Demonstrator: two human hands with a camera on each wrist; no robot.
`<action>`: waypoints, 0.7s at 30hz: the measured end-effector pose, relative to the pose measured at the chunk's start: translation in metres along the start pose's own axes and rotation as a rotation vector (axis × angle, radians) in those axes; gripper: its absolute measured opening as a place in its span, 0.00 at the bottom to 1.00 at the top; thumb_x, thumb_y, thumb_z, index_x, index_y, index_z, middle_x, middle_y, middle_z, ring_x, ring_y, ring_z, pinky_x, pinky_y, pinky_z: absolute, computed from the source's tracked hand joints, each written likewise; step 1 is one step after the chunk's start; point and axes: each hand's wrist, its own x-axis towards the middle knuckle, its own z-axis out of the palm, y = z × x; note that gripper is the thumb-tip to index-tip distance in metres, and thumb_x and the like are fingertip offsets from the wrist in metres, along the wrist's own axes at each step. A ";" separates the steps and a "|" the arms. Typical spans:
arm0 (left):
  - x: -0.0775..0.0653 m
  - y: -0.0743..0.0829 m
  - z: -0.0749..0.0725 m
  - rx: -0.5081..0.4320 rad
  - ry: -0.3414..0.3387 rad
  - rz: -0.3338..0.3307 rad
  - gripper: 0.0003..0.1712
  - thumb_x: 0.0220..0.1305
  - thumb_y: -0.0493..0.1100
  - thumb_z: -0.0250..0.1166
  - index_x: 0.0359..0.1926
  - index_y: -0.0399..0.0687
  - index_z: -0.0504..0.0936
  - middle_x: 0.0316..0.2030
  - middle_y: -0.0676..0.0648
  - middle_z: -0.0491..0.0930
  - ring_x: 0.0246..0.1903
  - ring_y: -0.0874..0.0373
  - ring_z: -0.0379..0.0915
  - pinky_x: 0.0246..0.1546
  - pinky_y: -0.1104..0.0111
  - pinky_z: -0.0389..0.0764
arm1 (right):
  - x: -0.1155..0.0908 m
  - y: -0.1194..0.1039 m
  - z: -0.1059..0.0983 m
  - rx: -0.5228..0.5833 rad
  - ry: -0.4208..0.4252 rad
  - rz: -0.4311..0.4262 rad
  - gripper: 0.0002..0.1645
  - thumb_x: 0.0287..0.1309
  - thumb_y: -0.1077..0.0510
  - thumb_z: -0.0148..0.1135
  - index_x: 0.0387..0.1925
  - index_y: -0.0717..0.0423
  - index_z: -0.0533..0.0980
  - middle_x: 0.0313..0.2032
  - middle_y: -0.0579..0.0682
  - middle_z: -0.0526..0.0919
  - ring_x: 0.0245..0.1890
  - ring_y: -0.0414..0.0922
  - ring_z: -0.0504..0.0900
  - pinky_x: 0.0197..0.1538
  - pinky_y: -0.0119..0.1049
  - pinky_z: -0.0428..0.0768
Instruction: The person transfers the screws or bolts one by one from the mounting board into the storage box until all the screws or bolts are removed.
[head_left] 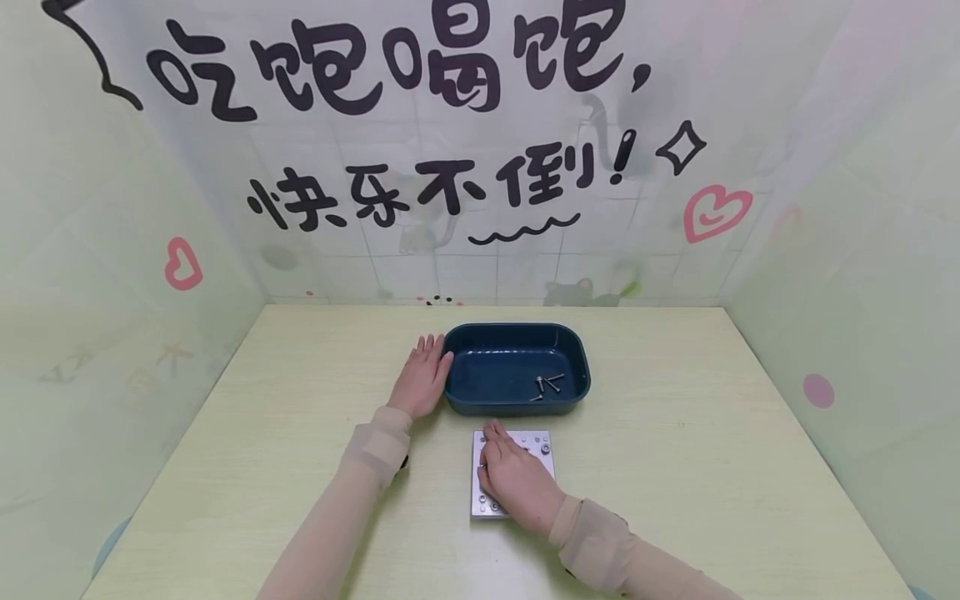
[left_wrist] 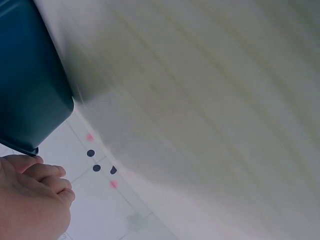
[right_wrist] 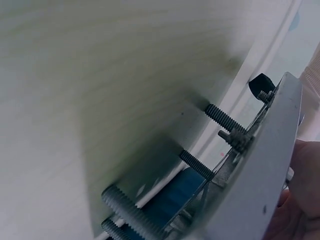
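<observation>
the metal plate (head_left: 542, 461) sits just in front of the blue tray (head_left: 510, 409); its bolts (head_left: 545, 448) should seat best held square to it. the right hand (head_left: 521, 487) bends its fingers over it; i cannot tell whether they pinch anything. the left hand (head_left: 423, 379) lies against the tray, fingers loosely together. the right wrist view alone shows threaded shanks (right_wrist: 224, 117) underneath; the head view alone, loose screws (head_left: 553, 386).

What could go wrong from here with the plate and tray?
1. Screw shafts jut below the metal plate, so pressure from the right hand may rock it or mark the table.
2. Loose screws lie in the blue tray; if the left hand at its side bumps it, they could slide around.
</observation>
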 end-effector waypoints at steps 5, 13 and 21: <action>0.000 0.000 0.001 -0.002 -0.004 -0.005 0.36 0.80 0.57 0.34 0.76 0.35 0.52 0.74 0.31 0.52 0.76 0.38 0.40 0.77 0.50 0.45 | -0.001 -0.001 0.000 -0.008 -0.008 0.003 0.09 0.66 0.57 0.59 0.35 0.61 0.74 0.56 0.67 0.80 0.62 0.56 0.78 0.59 0.42 0.80; -0.001 0.000 0.000 -0.002 0.000 0.000 0.36 0.80 0.56 0.34 0.75 0.34 0.52 0.74 0.30 0.51 0.76 0.37 0.41 0.77 0.50 0.45 | -0.002 0.000 -0.003 0.004 -0.025 0.002 0.09 0.68 0.57 0.56 0.37 0.60 0.74 0.58 0.66 0.79 0.64 0.54 0.76 0.62 0.42 0.78; 0.000 -0.001 0.001 0.008 -0.007 0.000 0.37 0.80 0.57 0.33 0.76 0.34 0.51 0.75 0.30 0.50 0.76 0.37 0.40 0.77 0.49 0.45 | -0.003 0.003 -0.008 0.047 -0.026 -0.020 0.08 0.69 0.56 0.56 0.39 0.59 0.73 0.59 0.65 0.78 0.65 0.54 0.74 0.66 0.42 0.75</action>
